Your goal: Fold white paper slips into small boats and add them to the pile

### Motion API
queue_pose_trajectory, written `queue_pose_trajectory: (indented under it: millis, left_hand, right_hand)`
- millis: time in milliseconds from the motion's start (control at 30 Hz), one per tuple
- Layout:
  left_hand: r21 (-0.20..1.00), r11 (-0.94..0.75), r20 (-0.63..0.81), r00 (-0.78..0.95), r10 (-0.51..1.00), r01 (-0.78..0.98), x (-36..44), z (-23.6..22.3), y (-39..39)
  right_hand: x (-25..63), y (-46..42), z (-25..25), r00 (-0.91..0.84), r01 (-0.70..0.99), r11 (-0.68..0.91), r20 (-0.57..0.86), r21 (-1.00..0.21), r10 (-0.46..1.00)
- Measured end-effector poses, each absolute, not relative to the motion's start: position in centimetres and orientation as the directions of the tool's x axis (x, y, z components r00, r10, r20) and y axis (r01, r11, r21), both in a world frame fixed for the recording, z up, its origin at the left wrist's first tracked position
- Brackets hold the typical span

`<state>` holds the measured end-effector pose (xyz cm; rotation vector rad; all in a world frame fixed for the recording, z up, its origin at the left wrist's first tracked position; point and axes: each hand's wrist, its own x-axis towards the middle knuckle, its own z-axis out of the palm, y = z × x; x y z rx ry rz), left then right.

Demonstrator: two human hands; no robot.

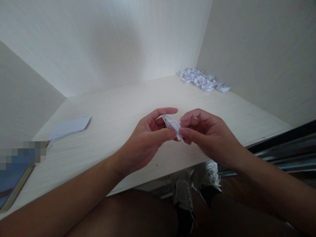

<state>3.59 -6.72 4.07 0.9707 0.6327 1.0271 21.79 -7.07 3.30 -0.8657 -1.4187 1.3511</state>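
Observation:
A small folded white paper boat (172, 124) is held between my two hands, above the front part of the white desk. My left hand (154, 128) grips its left side, thumb across the near face and index finger stretched out above it. On the other side, my right hand (203, 126) pinches the boat's right end between thumb and fingers. Part of the paper is hidden behind the fingers. Beyond my right hand, a pile of similar folded paper boats (201, 80) lies in the back right corner.
A stack of white paper sheets (70, 128) rests on the left of the desk (111, 108). At the far left edge lies a flat blue object with a tan border (17, 184), partly pixelated. Pale panels (111, 39) enclose the desk's back and sides.

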Motion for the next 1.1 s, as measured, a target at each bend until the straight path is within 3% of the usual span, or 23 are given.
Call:
queue_pose_trajectory:
  millis: [167, 467, 700, 933, 1100]
  left_hand:
    - [0.863, 0.231, -0.001, 0.456, 0.89, -0.449, 3.32, 3.89, -6.67]
    - [0.874, 0.217, 0.014, 0.468, 0.883, -0.434, 3.36, 3.93, -6.73]
    - [0.853, 0.273, -0.02, 0.494, 0.869, -0.446, 3.14, 4.14, -6.72]
    - [0.779, 0.37, -0.04, 0.548, 0.836, -0.506, 3.1, 4.44, -6.77]
    - [0.753, 0.371, -0.071, 0.493, 0.867, -0.544, 3.18, 4.67, -6.72]
  right_hand:
    - [21.97, -7.38, 3.8, -0.351, -0.123, 0.166, 0.199, -0.978, 0.915]
    - [21.8, -7.6, 3.84, -0.31, -0.093, 0.224, 0.242, -0.97, 0.92]
    - [21.95, -7.4, 3.24, -0.378, -0.234, 0.015, 0.105, -0.972, 0.92]
    - [22.44, -7.38, 3.29, -0.462, -0.388, -0.204, -0.002, -0.899, 0.887]
    - [22.56, -7.46, 3.7, -0.465, -0.408, -0.141, 0.073, -0.902, 0.882]
